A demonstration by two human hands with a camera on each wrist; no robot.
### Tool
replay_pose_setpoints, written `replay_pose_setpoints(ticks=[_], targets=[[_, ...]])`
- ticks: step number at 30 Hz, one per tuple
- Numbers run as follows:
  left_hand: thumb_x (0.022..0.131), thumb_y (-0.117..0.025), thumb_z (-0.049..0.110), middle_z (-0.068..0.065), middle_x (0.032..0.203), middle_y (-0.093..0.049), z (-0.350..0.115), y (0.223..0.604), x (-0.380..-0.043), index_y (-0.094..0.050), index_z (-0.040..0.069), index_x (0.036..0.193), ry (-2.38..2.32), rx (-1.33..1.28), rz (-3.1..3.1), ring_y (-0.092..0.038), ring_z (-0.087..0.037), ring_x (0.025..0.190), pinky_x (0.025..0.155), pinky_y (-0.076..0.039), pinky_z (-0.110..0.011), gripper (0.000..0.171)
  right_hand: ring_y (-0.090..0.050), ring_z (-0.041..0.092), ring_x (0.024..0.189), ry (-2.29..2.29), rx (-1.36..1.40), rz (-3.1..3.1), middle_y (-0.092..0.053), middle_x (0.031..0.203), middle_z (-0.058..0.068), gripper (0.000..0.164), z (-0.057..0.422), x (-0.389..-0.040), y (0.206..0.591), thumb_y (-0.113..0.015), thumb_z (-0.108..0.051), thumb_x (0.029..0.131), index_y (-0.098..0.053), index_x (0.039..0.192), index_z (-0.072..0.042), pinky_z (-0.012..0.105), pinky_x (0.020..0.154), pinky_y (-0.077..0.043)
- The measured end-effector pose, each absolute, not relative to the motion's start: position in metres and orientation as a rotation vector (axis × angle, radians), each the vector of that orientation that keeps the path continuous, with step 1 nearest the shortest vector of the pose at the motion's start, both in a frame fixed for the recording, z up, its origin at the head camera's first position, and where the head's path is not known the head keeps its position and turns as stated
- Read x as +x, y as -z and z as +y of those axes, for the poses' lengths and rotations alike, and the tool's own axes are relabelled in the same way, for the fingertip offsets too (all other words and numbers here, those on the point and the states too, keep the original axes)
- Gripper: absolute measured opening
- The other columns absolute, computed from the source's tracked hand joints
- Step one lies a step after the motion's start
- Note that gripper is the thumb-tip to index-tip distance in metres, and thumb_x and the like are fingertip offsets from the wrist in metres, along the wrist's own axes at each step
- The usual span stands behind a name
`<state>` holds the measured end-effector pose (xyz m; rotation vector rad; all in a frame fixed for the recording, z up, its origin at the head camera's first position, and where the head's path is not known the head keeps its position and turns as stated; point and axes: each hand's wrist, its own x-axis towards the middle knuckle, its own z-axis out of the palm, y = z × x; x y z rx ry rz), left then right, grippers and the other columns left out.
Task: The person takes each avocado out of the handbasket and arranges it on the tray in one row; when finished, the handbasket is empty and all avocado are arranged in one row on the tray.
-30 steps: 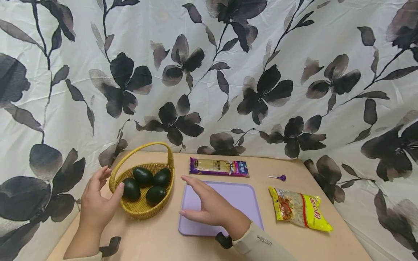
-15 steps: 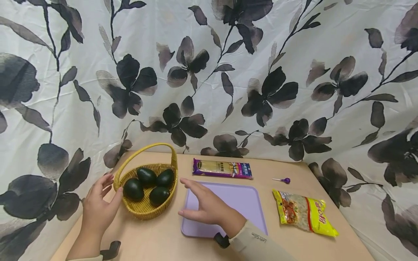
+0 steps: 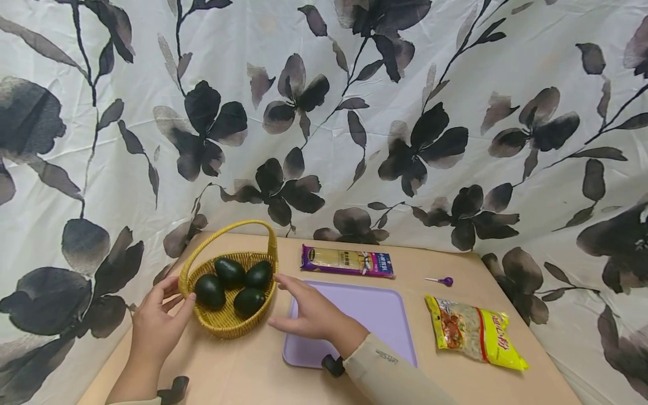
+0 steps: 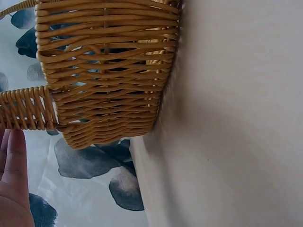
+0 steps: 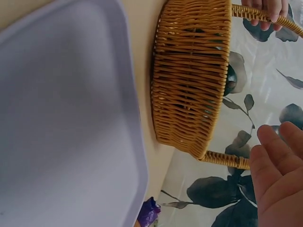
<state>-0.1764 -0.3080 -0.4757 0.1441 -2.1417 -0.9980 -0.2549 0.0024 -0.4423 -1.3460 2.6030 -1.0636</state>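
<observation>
A yellow-brown wicker basket stands on the table at left, its handle arching over it. Several dark green avocados lie inside. My left hand is at the basket's left side, fingertips right at the handle's base, thumb on the inner side of it; the left wrist view shows straight fingers there. Opposite, my right hand reaches across the tray with thumb and fingers spread, fingertips close to the basket's right rim. In the right wrist view its fingers are extended beside the handle's other base.
A lilac tray lies right of the basket, under my right forearm. Behind it is a purple noodle packet. To the right are a purple-headed lollipop and a yellow food bag. A floral curtain hangs behind the table.
My left hand has closed in on the basket's handle from the left. My right hand has moved slightly left toward the basket's right side. The head view has shifted a little.
</observation>
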Motion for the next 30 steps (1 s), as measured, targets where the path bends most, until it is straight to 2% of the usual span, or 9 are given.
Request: replay_pose_setpoints(ticks=[10,19,30], targets=[[0.076,-0.079,0.004,-0.006,0.111,-0.063,-0.306,0.481,-0.172,-0.054,0.006,0.127,1.014,0.198,-2.169,-0.048,0.015,0.1,0.086,-0.044,0.003,0.056,-0.046,0.013,0.129,1.026,-1.334,2.594,-0.038,0.149,-0.009,0.086,-0.017,-0.265,0.45,-0.062,-0.064,0.082,-0.027,0.151,-0.026,0.04,0.111,-0.043],[0.078,-0.079,0.009,-0.002,0.114,-0.062,-0.307,0.484,-0.175,-0.055,0.009,0.124,1.023,0.201,-2.195,-0.047,0.017,0.102,0.088,-0.043,0.003,0.052,-0.035,0.011,0.138,0.93,-1.376,2.64,-0.036,0.151,-0.008,0.086,-0.035,-0.275,0.452,-0.066,-0.06,0.082,-0.028,0.151,-0.024,0.033,0.117,-0.036],[0.081,-0.078,0.012,-0.002,0.115,-0.061,-0.306,0.487,-0.175,-0.054,0.008,0.124,1.049,0.204,-2.193,-0.047,0.017,0.102,0.09,-0.044,0.001,0.05,-0.041,0.009,0.132,0.734,-1.319,2.699,-0.043,0.144,-0.009,0.087,-0.056,-0.282,0.443,-0.069,-0.06,0.079,-0.032,0.149,-0.024,0.029,0.114,-0.04]])
